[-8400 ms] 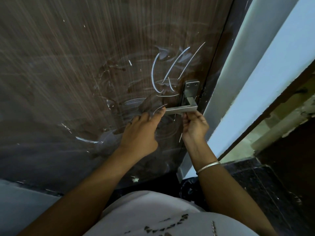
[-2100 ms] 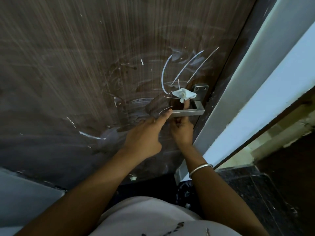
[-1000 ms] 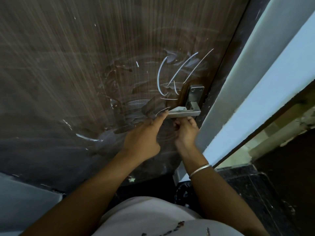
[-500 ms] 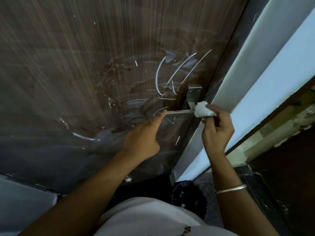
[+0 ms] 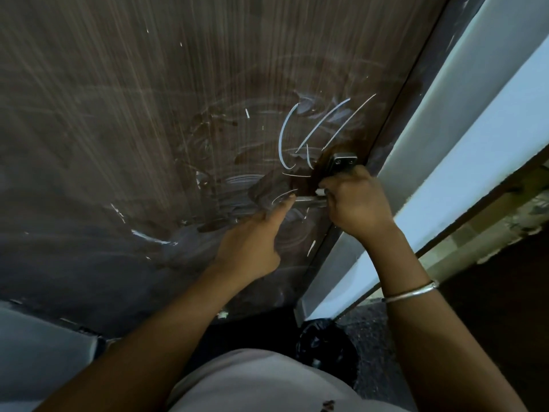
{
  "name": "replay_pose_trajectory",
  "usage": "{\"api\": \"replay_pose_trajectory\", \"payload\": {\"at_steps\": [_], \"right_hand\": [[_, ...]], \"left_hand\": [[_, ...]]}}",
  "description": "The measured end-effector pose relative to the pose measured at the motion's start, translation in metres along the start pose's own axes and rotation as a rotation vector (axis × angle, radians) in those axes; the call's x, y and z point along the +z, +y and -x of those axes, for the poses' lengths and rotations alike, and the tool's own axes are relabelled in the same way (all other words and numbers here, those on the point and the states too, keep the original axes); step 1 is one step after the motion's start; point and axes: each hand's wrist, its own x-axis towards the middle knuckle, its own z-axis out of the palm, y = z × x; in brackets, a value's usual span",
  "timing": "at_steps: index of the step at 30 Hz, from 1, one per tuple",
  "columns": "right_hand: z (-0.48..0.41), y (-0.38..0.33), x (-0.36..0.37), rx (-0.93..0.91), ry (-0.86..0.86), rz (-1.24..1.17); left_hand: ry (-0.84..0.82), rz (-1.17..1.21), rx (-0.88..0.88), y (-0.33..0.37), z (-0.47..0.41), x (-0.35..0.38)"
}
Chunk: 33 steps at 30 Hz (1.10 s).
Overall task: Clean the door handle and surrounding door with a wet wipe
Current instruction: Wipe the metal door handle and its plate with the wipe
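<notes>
A dark brown wooden door [image 5: 148, 129] fills the view, smeared and marked with white scratches near the lock. Its metal lever handle [image 5: 309, 200] juts out below a square back plate [image 5: 343, 163]. My right hand [image 5: 355, 203] is closed over the handle's inner end, pressing a white wet wipe [image 5: 320, 191] against it; only a sliver of the wipe shows. My left hand [image 5: 252, 242] rests against the door, its thumb touching the free tip of the lever and its other fingers curled.
A white door frame [image 5: 463, 120] runs diagonally on the right. A black bag-lined bin [image 5: 323, 349] stands on the dark floor below the handle. A silver bangle [image 5: 411, 292] circles my right wrist. My light-coloured clothing fills the bottom.
Half a second ago my right hand held the wipe off the handle's right end. It has moved left and up, and now closes over the handle near the plate, hiding most of the wipe.
</notes>
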Motion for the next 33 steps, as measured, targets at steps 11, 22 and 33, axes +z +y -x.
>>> {"api": "replay_pose_trajectory", "payload": {"at_steps": [11, 22, 33], "right_hand": [[-0.017, -0.01, -0.017, 0.057, -0.334, -0.132], [-0.014, -0.016, -0.007, 0.094, -0.278, -0.074], [-0.01, -0.022, -0.008, 0.108, -0.247, 0.09]], "left_hand": [[-0.016, 0.003, -0.007, 0.0, 0.0, -0.004], [-0.015, -0.051, -0.016, 0.0, 0.002, -0.007], [-0.012, -0.065, 0.0, 0.001, 0.002, -0.01]]}}
